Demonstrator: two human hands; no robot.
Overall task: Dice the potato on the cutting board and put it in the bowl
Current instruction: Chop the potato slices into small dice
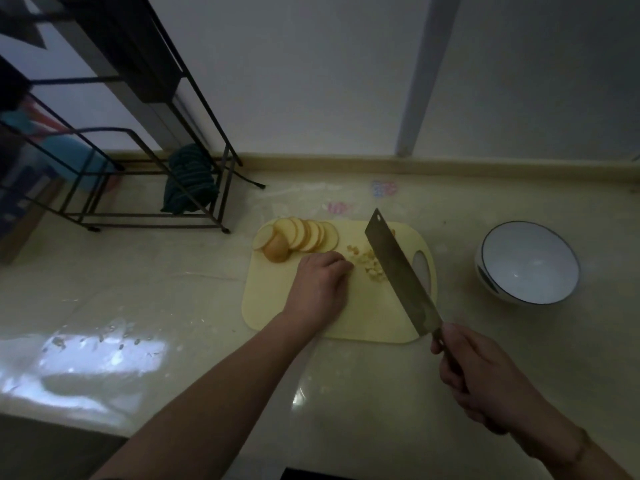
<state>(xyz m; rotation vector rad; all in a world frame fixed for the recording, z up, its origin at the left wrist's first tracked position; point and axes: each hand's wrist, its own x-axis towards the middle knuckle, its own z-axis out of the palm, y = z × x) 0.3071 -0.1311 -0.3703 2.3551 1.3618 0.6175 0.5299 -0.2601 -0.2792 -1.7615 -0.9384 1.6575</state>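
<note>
While the right hand (485, 375) is gripping the cleaver (398, 268) over the board (277, 306), the left hand (322, 285) is lying knuckles-up on the board, fingertips curled toward the dice (369, 265); whether it is pinching any cannot be told. Slices (304, 233) and an end piece (275, 249) are waiting uncut. Bowl (526, 261) is standing apart, right of the board, holding nothing. Task judged early-to-middle: small part diced, nothing transferred

Black wire rack (145, 188) on pale countertop (138, 289), dark striped cloth (188, 180) hanging on it, white wall (311, 81)
</note>
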